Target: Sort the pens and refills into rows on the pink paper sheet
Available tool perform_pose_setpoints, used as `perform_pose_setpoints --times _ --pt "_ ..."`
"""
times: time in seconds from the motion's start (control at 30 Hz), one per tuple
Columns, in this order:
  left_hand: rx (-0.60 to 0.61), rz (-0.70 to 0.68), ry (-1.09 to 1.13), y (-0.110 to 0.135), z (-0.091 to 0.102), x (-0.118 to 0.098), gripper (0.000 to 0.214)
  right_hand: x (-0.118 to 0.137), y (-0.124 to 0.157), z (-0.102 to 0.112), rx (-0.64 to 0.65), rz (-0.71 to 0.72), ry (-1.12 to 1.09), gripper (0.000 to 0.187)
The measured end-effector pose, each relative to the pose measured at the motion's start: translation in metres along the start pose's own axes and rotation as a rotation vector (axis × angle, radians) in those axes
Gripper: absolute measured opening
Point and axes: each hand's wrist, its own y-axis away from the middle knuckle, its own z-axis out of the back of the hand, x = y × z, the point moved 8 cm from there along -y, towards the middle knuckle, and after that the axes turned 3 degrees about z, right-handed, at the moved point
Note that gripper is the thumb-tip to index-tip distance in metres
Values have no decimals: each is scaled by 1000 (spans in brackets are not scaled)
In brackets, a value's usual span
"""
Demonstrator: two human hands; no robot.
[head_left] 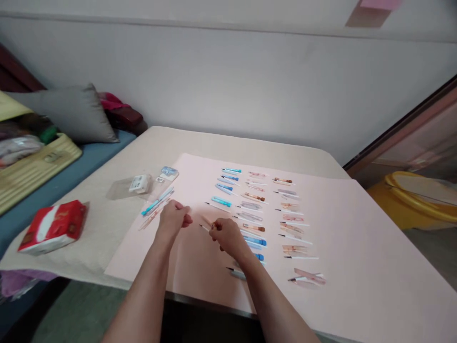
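My right hand [227, 233] is closed on a slim brownish pen part, whose pale end sticks out past the fingertips toward the left. Just left of it, my left hand [174, 217] is pinched above the pink sheet [193, 271]; what its fingers hold, if anything, I cannot make out. Rows of pen parts lie to the right: a turquoise cap [221, 201], a brown cap [254, 227], a blue cap [255, 240] and thin white refills [302, 257] with dark tips. Left of my left hand rest several blue pen barrels [157, 202]. My right forearm hides part of one row.
A red-and-white soft pack [53, 226] sits at the table's left side. Near it are a white box [140, 183] with clear plastic and a blue-patterned packet [169, 172]. A yellow bin [421, 200] stands beyond the right edge; a grey cushion [71, 112] lies left.
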Motion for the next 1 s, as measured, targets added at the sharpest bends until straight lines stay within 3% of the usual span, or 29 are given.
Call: perform_pose_setpoints --times 0.17,0.3,0.47,0.67,0.93,1.0 --pt "249 -98 -561 3 -26 13 22 -5 -9 -13 54 -81 9 15" --pt "320 -81 -688 1 -39 20 28 -6 -14 -5 68 -74 62 19" --pt "438 -33 -820 -1 -57 31 15 4 -24 23 -39 -26 524 23" --pt "562 4 -852 10 -77 46 22 21 -48 28 -34 -30 833 22" --pt "655 90 -728 26 -74 37 21 29 -66 17 232 -87 915 22" --pt "667 104 -702 26 -74 38 19 29 -70 15 246 -85 923 26"
